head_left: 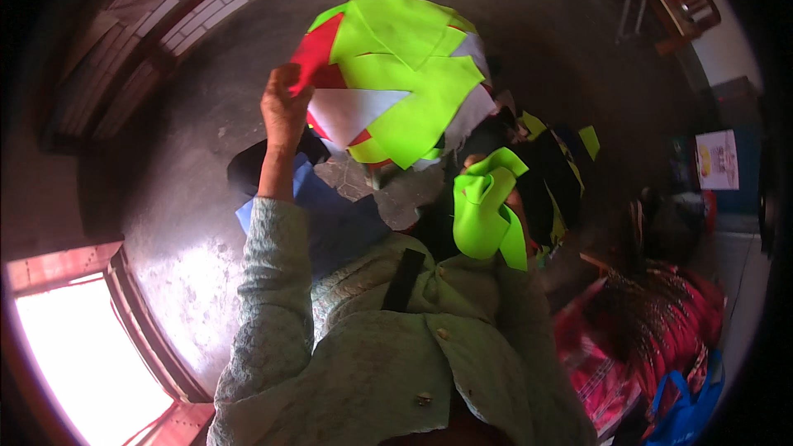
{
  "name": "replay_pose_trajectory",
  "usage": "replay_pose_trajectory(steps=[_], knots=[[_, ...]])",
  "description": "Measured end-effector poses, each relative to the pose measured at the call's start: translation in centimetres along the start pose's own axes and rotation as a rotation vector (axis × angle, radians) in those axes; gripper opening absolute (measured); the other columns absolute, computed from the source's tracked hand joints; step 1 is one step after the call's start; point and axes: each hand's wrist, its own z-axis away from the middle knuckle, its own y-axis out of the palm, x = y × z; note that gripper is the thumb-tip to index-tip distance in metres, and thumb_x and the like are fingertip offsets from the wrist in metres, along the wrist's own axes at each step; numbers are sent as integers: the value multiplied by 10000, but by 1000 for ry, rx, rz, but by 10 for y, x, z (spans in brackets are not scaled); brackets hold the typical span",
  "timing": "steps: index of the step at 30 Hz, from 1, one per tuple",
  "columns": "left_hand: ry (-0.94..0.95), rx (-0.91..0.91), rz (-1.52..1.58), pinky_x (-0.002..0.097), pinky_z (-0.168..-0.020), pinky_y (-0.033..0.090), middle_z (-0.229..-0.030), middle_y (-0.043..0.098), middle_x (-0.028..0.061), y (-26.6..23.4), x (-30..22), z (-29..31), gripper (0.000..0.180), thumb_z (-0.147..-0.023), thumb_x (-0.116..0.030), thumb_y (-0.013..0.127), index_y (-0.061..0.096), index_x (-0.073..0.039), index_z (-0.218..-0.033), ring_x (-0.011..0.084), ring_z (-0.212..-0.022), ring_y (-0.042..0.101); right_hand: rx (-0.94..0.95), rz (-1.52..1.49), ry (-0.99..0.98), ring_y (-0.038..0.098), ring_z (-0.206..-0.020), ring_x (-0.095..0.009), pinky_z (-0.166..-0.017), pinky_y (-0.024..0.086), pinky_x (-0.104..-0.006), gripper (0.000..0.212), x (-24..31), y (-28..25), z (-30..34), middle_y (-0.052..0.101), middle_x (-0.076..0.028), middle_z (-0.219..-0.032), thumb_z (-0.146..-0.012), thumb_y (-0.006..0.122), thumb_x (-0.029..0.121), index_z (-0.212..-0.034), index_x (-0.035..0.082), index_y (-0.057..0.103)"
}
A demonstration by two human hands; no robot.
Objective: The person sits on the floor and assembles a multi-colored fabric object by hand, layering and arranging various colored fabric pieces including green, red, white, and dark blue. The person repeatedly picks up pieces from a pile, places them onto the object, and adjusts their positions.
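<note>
- Head view: from where I stand, the left hand [283, 107] is left of upper centre, fingers pinched closed on the lower end of a red cloth [320, 51].
- That red cloth lengthens upward and slightly right from the grip, lying along the left edge of a lime cloth pile [413, 83] at upper centre.
- Right of centre, the right hand [515, 200] holds a folded lime bundle [479, 223]; cloth hides most of its fingers, so I can't tell how tightly they close.
- The bundle sits below and right of the pile; the left hand is nearer the red piece.
</note>
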Motion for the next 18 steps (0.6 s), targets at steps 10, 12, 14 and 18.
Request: replay_pose_trajectory(steps=[10, 12, 14, 18], knots=[[-139, 422, 530, 243, -781, 462, -895, 625, 34, 46, -101, 70, 113, -844, -2, 611, 584, 0, -953, 117, -858, 592, -28, 1, 26, 607, -971, -198, -840, 500, -322, 499, 1, -11, 4, 588, -126, -1121, -872, 605, 281, -1234, -29, 455], [-150, 550, 550, 250, -759, 468, -898, 626, 31, 55, -107, 82, 115, -854, -24, 613, 580, 0, -961, 114, -842, 591, -22, 190, 89, 619, -924, -181, -800, 509, -301, 460, 6, -2, -8, 613, -112, -1065, -832, 662, 237, -1181, -18, 508], [-126, 666, 558, 253, -741, 471, -900, 625, 37, 64, -111, 92, 138, -857, -55, 624, 579, 2, -975, 110, -823, 589, -163, 365, 128, 624, -856, -155, -756, 510, -274, 421, 4, 22, -8, 634, -79, -989, -786, 718, 194, -1128, 12, 553], [-190, 878, 463, 253, -707, 468, -938, 615, 51, 73, -121, 103, 292, -814, -168, 709, 584, 2, -1016, 110, -815, 578, -276, 439, 93, 593, -862, -121, -740, 493, -261, 370, -5, 16, -6, 615, -46, -992, -779, 729, 161, -1094, 49, 572]])
